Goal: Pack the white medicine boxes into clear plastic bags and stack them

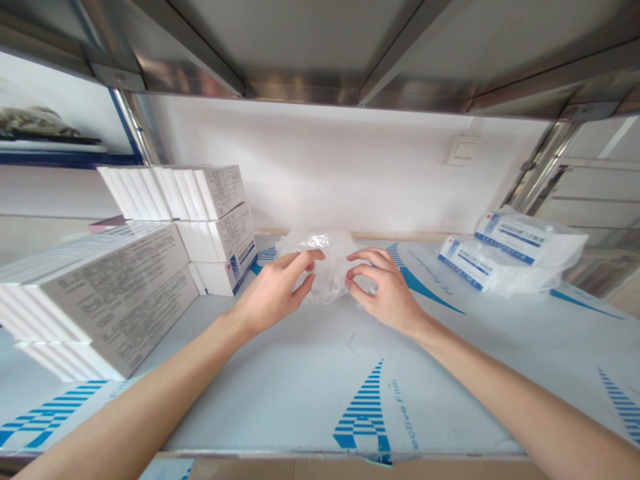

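Both my hands reach into a metal shelf bay. A crumpled clear plastic bag (327, 257) lies near the back of the shelf surface (300, 380). My left hand (273, 293) pinches the bag's left side between thumb and fingers. On the bag's right side, my right hand (383, 287) grips it with curled fingers. What the bag contains cannot be made out.
Stacks of white printed boxes (215, 227) stand at the back left, and a larger stack (110, 293) sits nearer on the left. Two sealed white packets with blue labels (510, 257) lie at the right. The upper shelf (320, 47) hangs close overhead. A wall switch (463, 150) is behind.
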Tool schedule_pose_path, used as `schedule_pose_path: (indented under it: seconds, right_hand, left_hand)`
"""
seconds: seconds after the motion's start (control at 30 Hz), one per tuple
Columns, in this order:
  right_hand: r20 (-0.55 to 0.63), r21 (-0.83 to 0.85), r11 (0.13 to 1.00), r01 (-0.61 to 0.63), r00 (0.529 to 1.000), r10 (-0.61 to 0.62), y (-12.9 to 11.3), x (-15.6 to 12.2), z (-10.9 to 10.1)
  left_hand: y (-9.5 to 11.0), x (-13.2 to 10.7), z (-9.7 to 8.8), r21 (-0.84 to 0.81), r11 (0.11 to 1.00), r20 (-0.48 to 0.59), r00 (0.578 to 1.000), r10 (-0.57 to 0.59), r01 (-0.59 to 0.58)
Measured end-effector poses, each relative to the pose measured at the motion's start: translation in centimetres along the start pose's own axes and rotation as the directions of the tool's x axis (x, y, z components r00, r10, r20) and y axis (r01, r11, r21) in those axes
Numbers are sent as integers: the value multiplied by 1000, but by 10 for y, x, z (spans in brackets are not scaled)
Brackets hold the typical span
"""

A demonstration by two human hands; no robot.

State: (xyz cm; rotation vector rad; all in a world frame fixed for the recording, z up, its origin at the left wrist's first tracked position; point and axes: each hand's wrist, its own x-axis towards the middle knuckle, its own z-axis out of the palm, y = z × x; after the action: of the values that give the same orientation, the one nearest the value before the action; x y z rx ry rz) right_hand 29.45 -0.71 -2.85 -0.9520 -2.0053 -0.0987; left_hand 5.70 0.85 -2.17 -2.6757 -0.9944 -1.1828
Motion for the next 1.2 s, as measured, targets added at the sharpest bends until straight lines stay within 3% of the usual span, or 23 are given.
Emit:
schedule_pose_path:
  seconds: [0.1,0.23,0.33,0.43,0.63,0.8,1.07,1.2]
  right_hand:
    - [-98,215,972,-98,988,121,2,4,-6]
    - [-147,534,803,-265,906,397,12,8,-14]
    - [-177,666,695,-272,847,501,20,11,-19]
    - [-211,711,659,-244,820,532,27,15,-26]
    - [-308,688,701,-186,800,515,41,22,-43]
    - [-408,482,861,-163,828,385,49,22,-52]
    - [-270,472,861,-189,899,345,49,16,-46]
    - [-347,237,957,-165,906,242,51,11,-45]
  left_hand:
    - [1,0,-6,-7,1000,-68,998,19,-19]
    - [0,3,-16,72,993,-139,984,107,-98]
    - [-3,5,-19,116,982,-195,966,167,-146]
    - [-6,6,-19,129,968,-224,945,240,-215]
    - [-10,5,-24,72,954,-126,946,300,-293]
    - [-11,5,-24,117,947,-20,953,302,-298]
    - [-12,7,-18,224,942,-95,956,278,-251]
    - [-9,7,-18,238,953,-119,968,222,-189]
